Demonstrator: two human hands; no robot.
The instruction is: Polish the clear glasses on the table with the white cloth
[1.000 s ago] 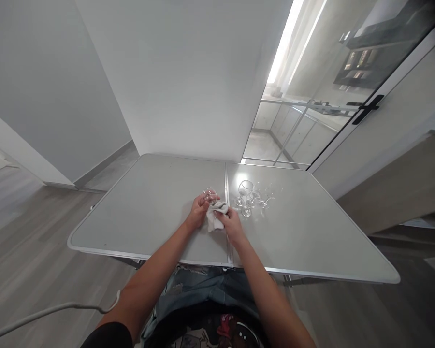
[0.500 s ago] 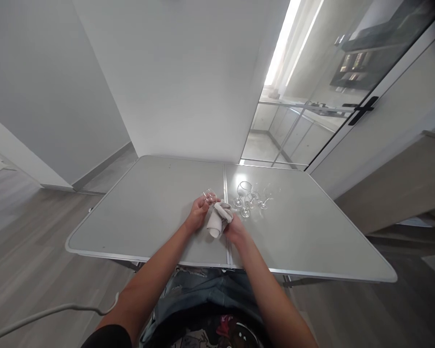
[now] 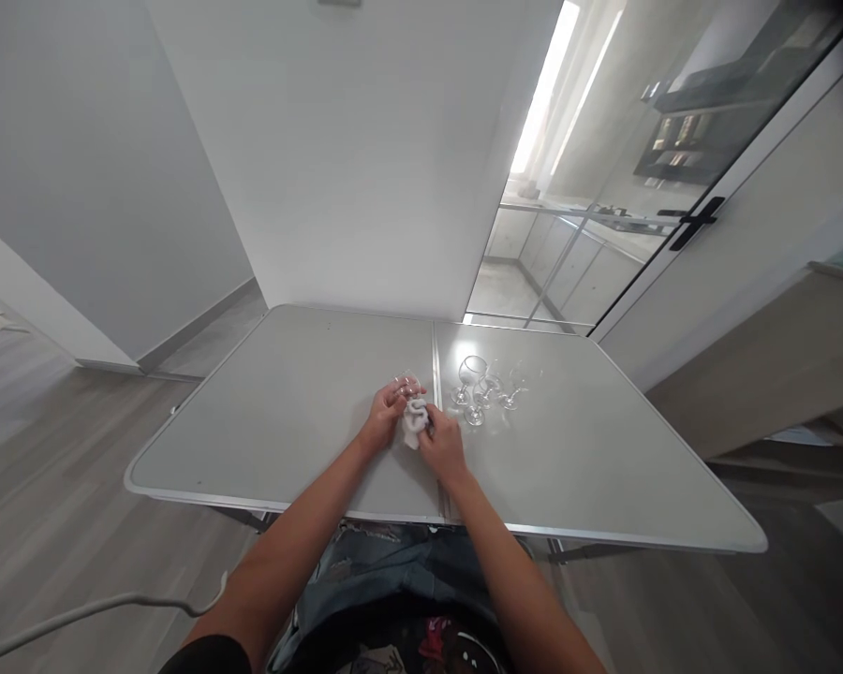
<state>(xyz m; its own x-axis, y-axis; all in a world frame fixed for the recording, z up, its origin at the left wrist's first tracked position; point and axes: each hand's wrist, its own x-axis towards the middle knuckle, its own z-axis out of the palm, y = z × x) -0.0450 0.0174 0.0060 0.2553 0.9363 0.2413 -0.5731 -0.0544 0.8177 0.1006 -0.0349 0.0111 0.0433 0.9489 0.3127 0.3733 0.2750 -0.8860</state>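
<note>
Over the middle of a grey folding table (image 3: 273,412), my left hand (image 3: 380,418) grips a small clear stemmed glass (image 3: 406,384), its fingers wrapped round it. My right hand (image 3: 441,442) is closed on a bunched white cloth (image 3: 414,419) and presses it against the lower part of the glass. The two hands meet just left of the table's centre seam.
Several more clear stemmed glasses (image 3: 483,388) stand close together just right of the seam. A white wall rises behind the table, with a glass door and black handle (image 3: 692,221) to the right. A white cable (image 3: 98,608) runs along the lower left.
The cloth, which hung down loosely half a second ago, is now bunched tighter between my hands. My right hand has shifted slightly left, closer to the glass.
</note>
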